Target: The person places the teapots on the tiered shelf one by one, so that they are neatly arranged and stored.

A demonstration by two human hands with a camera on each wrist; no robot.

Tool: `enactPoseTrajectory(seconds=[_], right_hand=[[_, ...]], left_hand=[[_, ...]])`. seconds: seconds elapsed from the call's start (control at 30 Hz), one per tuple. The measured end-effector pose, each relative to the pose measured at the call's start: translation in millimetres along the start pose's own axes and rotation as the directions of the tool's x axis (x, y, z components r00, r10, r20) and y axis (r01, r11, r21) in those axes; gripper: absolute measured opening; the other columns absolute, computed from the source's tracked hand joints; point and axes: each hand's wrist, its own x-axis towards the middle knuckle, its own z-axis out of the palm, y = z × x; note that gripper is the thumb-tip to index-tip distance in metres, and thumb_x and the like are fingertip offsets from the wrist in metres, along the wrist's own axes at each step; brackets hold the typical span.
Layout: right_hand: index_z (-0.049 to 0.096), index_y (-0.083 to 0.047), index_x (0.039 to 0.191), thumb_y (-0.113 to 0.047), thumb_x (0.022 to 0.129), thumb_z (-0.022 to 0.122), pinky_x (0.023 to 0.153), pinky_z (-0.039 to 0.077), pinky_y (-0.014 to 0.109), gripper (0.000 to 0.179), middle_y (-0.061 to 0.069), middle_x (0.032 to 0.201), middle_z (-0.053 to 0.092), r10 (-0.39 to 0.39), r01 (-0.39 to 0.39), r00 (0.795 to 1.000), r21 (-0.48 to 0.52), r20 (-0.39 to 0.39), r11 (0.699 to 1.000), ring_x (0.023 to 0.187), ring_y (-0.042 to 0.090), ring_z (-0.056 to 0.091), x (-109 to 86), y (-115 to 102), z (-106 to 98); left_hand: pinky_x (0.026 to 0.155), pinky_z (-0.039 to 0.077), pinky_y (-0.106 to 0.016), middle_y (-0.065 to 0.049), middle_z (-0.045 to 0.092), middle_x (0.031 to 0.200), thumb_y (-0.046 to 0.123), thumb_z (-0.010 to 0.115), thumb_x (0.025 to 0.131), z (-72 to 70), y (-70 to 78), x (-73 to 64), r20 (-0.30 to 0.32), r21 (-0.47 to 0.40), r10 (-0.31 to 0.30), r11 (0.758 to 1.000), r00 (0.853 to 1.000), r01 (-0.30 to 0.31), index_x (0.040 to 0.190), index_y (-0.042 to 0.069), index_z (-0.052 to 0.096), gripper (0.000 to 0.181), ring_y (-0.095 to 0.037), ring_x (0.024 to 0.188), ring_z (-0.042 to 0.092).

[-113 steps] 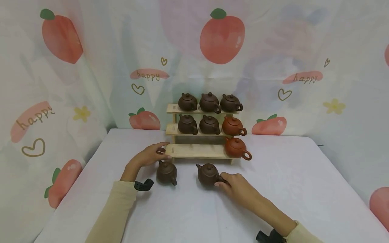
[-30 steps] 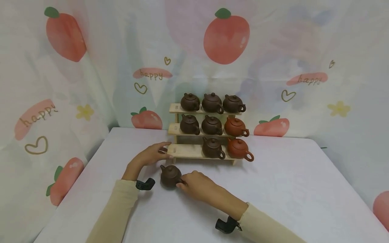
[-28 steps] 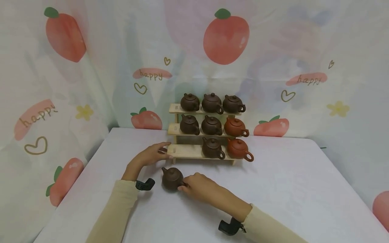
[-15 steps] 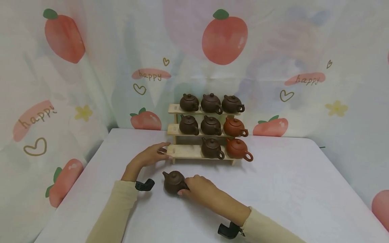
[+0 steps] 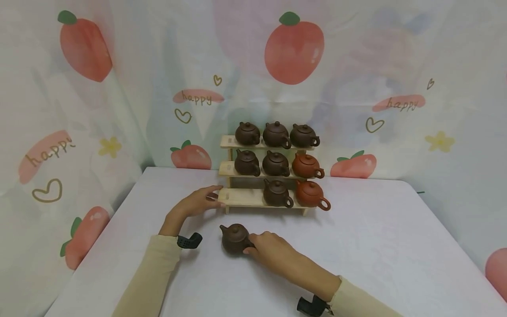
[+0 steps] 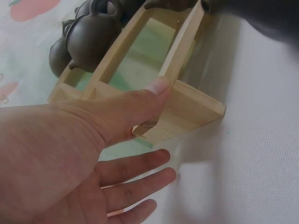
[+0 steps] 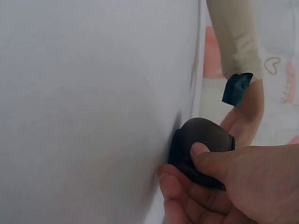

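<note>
My right hand (image 5: 273,253) pinches the handle of a dark brown teapot (image 5: 234,240), whose spout points left, low over the white table in front of the rack. The right wrist view shows the thumb (image 7: 200,150) and fingers at the teapot's dark body (image 7: 205,133). At the left end of a three-tier wooden rack (image 5: 242,197), my left hand (image 5: 194,202) grips the bottom board between thumb and index finger. Its other fingers stretch out loosely below the board (image 6: 196,105) in the left wrist view.
Dark teapots (image 5: 276,134) fill the top tier. The middle tier holds two dark ones and a red-brown teapot (image 5: 306,166). On the bottom board are a dark teapot (image 5: 277,193) and a red-brown one (image 5: 310,193) at the right. A fruit-print cloth (image 5: 336,66) hangs behind.
A dark teapot held by the right hand earlier now sits mid-bottom board. That hand took the other teapot at the left and brought it right and nearer. The left hand stays put.
</note>
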Motion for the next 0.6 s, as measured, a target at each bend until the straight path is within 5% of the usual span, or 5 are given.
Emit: enactPoseTrajectory(seconds=[0.6], right_hand=[[0.062,-0.016,0.084,-0.028,0.099,0.075,0.058,0.042,0.028,0.023,-0.009,0.063,0.048,0.038,-0.036,0.998,0.049,-0.049,0.998,0.064,0.009,0.05,-15.8,28,-4]], left_hand=[[0.114,0.045,-0.057,-0.025,0.059,0.148,0.029,0.073,0.101,-0.3,2.1,-1.7,-0.001,-0.005,-0.007,1.0,1.0,0.007,0.16,0.004,0.042,0.072,-0.04,0.139,0.056]])
